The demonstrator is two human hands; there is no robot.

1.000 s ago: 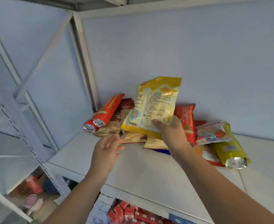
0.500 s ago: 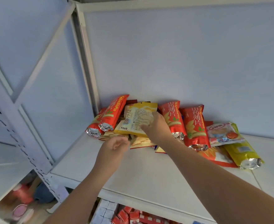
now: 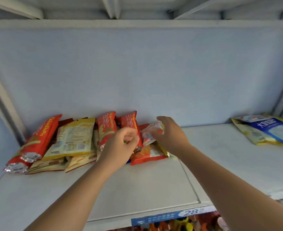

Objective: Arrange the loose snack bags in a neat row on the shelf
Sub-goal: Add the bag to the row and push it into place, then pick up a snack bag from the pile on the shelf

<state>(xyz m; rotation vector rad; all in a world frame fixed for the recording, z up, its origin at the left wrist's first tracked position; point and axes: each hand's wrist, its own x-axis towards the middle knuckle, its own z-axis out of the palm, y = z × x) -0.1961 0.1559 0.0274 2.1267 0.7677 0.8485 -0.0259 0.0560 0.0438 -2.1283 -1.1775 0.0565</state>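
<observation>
Snack bags lean in a pile against the back wall of the white shelf [image 3: 137, 184]. From the left come a long red bag [image 3: 42, 135], a yellow bag [image 3: 75, 135] with its printed back showing, and two red chip bags [image 3: 106, 125] [image 3: 130, 121]. My left hand [image 3: 120, 145] pinches the lower foil end of the second red chip bag. My right hand [image 3: 169, 135] curls over a small white and pink bag [image 3: 150, 133] and grips it. A flat orange-red bag [image 3: 142, 155] lies under both hands.
Beige flat packets [image 3: 77, 161] poke out under the pile at the front. At the far right lie a blue bag [image 3: 274, 130] and a pale yellow one [image 3: 250, 135]. A blue price strip [image 3: 170, 215] runs along the shelf's front edge, with goods below it.
The yellow bag left my right hand and now leans on the pile. My right hand moved right onto the white and pink bag; my left hand shifted to the red chip bag.
</observation>
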